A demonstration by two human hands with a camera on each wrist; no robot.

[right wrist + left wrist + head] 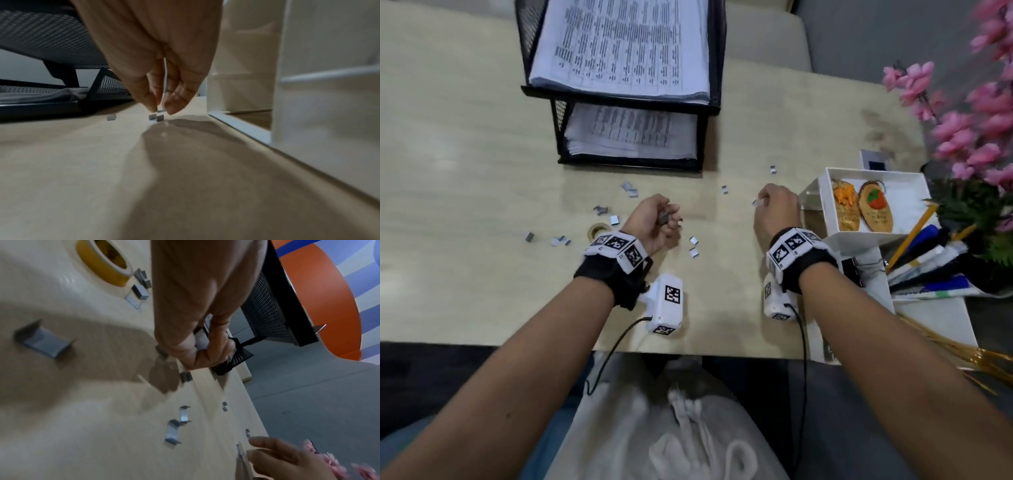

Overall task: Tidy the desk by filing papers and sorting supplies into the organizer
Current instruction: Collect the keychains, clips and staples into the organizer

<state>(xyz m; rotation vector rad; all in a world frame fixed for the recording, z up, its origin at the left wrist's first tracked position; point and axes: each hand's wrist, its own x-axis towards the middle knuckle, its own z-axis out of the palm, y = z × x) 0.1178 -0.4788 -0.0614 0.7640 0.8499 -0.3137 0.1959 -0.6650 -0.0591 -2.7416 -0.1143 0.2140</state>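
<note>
Short grey staple strips lie scattered over the beige desk. My left hand is curled palm-up at the desk's middle and grips a few staple strips; the left wrist view shows its fingers closed over pale pieces. My right hand hovers beside the white organizer, and its thumb and fingertips pinch one staple strip just above the desk. Two more strips lie under it. Printed papers fill both levels of the black mesh tray.
A yellow tape roll sits left of my left wrist among more strips. The organizer's top compartment holds two key tags, with pens and pencils in front. Pink flowers stand at the far right.
</note>
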